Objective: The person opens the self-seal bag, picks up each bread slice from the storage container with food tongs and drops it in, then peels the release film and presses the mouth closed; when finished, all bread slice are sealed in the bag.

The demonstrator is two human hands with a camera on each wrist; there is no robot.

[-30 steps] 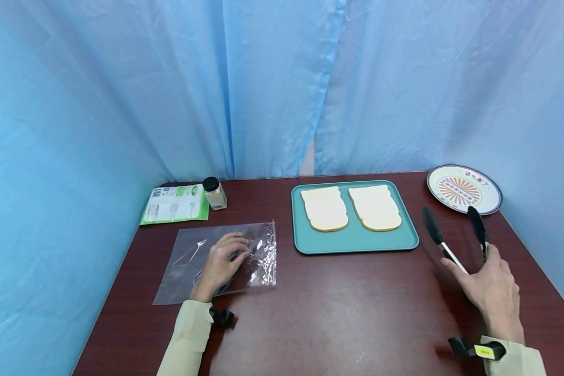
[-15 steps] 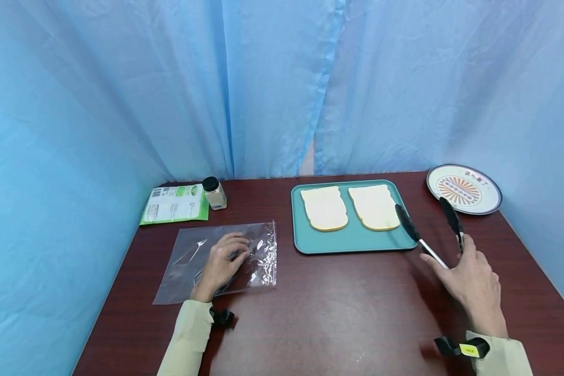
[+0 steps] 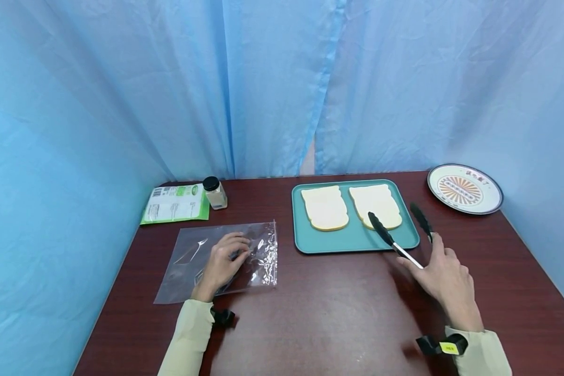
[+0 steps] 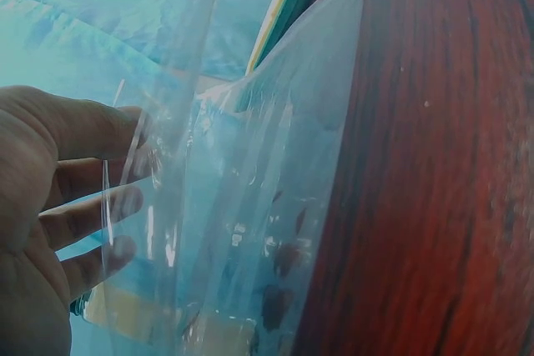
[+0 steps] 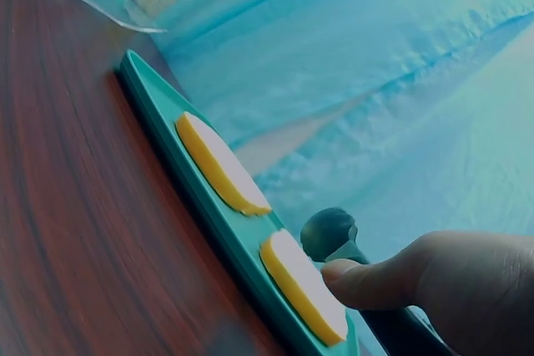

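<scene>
We've got a pouch (image 3: 175,203) and jar (image 3: 217,197), then our left hand (image 3: 222,265) at a bag (image 3: 265,266) (can't tell if its grip pinches it), two bread slices (image 3: 325,209) on a tray (image 3: 319,242), tongs (image 3: 380,230) spread, one tip over the right slice, the grip of our right hand (image 3: 446,284) wrapped round them, and a plate (image 3: 465,189) far right.

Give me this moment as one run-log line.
Right hand: holds spread tongs | Left hand: touches clear bag, pinch unclear | Bread slices: two, on teal tray | Plate: right of teal tray
</scene>
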